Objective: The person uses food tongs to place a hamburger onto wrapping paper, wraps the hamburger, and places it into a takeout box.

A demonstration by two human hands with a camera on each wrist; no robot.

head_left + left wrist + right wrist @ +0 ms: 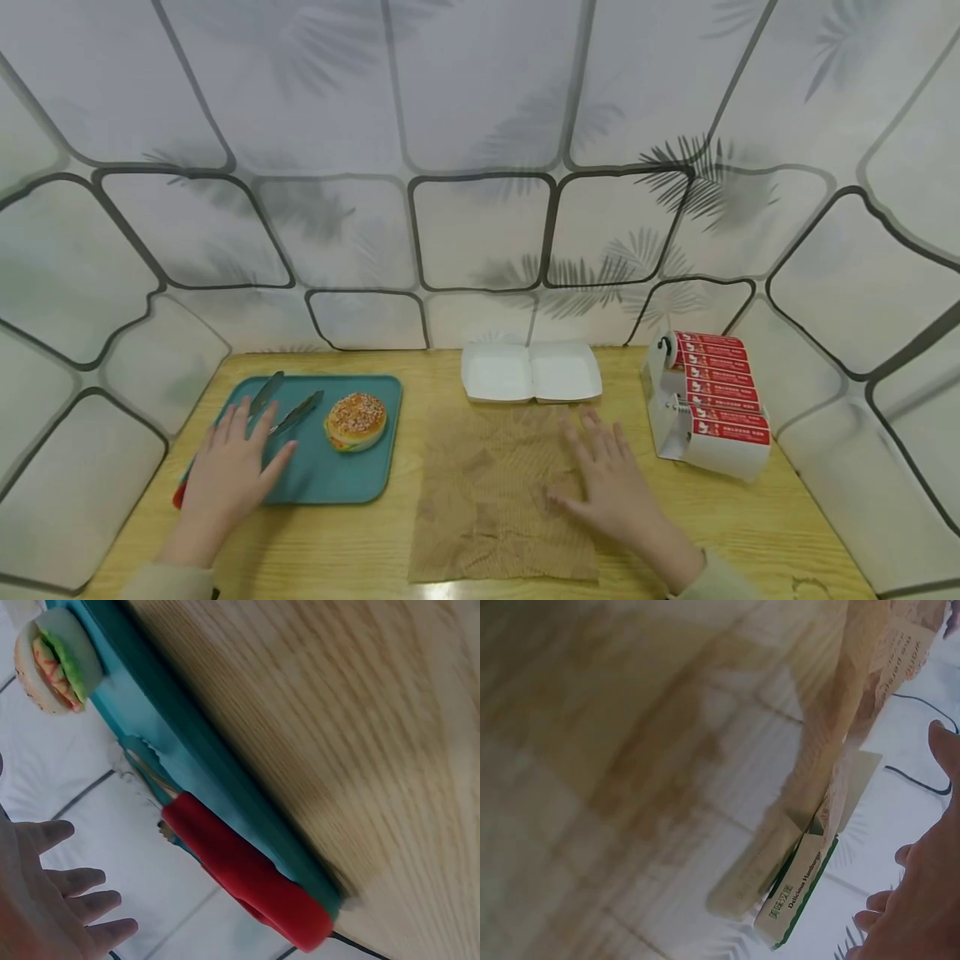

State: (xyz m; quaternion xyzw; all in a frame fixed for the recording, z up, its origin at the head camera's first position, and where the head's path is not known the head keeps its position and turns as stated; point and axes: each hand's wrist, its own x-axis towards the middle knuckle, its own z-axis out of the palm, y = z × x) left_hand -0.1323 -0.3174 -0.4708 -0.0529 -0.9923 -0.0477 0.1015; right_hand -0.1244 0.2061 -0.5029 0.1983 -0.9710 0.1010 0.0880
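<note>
My left hand [228,468] is spread with straight fingers over the left side of a teal tray [337,487], holding nothing. Metal tongs [298,412] lie on that tray, partly hidden beneath the hand; their red handle [244,874] shows in the left wrist view. A sesame-topped hamburger [357,422] with a green and red filling sits to their right. My right hand [615,487], fingers also extended and nothing gripped, is at the right edge of a creased sheet of brown wrapping paper [487,508].
Behind the paper stands an opened white hamburger box [497,372]; its printed side [799,892] shows in the right wrist view. A dispenser with a roll of red-and-white labels [720,392] stands at the right. Patterned white walls [480,233] enclose the wooden table [330,550].
</note>
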